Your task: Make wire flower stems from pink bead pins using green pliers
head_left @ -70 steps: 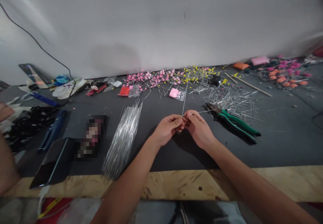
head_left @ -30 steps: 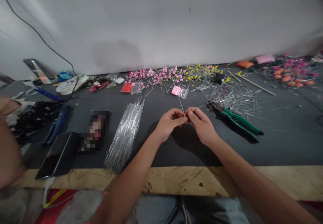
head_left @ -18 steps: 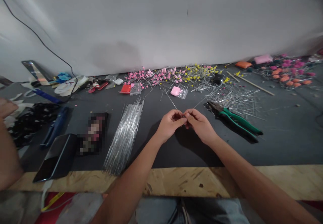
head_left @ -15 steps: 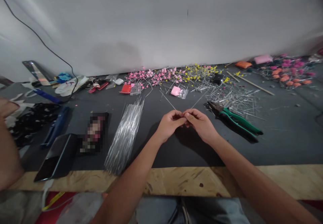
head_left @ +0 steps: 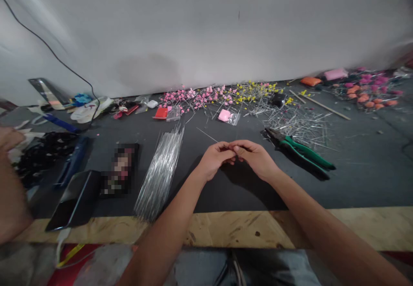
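Observation:
Over the middle of the dark table, my left hand (head_left: 215, 160) and my right hand (head_left: 254, 158) meet with fingertips touching. Out of the left fingers sticks a thin metal wire (head_left: 207, 134), slanting up and leftward. Both hands are closed in a pinch on this wire; its near end is hidden between the fingers. To the left of my left forearm lies a bundle of straight silvery wires (head_left: 161, 172). Right of my right hand are pliers (head_left: 300, 152) with green and black handles. Behind the hands is a pink clay packet (head_left: 225, 115) in clear plastic.
Along the wall lie many wire stems with pink heads (head_left: 193, 96) and yellow heads (head_left: 258, 90). Loose wires (head_left: 297, 122) are heaped behind the pliers. At left are a phone (head_left: 64, 204), a dark pixelated item (head_left: 121, 170) and another person's arm (head_left: 13, 191).
The wire at my left hand now slants more to the left and lower. The wire length that rose from my right hand no longer shows. The fingertips have shifted slightly; both hands stay together.

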`<state>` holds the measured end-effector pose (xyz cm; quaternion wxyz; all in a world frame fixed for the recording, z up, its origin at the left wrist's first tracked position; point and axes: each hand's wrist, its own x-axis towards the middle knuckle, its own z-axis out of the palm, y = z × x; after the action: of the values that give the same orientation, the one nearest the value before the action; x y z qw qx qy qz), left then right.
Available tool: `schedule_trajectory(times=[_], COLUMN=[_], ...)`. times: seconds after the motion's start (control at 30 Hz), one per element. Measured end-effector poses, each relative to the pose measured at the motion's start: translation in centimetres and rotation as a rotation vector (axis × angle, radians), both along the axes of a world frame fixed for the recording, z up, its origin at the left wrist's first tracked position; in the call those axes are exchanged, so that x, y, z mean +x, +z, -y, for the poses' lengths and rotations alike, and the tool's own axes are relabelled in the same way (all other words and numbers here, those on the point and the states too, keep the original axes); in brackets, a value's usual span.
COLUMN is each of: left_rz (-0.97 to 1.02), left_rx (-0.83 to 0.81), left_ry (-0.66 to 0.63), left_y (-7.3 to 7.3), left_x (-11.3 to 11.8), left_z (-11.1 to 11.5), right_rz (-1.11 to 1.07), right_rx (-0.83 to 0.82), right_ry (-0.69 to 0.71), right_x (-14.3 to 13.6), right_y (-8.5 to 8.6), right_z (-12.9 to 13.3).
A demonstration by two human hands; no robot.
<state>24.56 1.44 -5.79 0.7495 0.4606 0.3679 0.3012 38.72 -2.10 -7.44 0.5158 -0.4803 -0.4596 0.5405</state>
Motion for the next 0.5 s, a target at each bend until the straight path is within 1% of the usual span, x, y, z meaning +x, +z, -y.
schedule_trajectory(times=[0.1,0.2,0.27,0.4,0.5], left_rz=[-0.001,0.018,0.041,0.071,0.079], left_rx=[-0.005,-0.012,-0.014,-0.041,-0.049], left_ry=[0.048,0.119,0.144,0.17,0.191], left_y=[-0.06,-0.17,-0.21,-0.24,-0.28], left_x=[0.06,0.16,0.19,0.14,0.1], left_z=[-0.06,-0.12,-0.15,-0.2,-0.28], right_rz=[0.012,-0.009,-0.026,0.005,0.029], right_rx=[0.008,0.021,0.026,-0.013,-0.037], right_ry=[-0.015,0.034,0.044,-0.013,-0.021], right_x=[0.04,0.04,0.02,0.05,0.1], right_y=[0.14,0.19,0.16,0.16,0.29], right_z=[-0.01,0.0,-0.01,-0.04,-0.02])
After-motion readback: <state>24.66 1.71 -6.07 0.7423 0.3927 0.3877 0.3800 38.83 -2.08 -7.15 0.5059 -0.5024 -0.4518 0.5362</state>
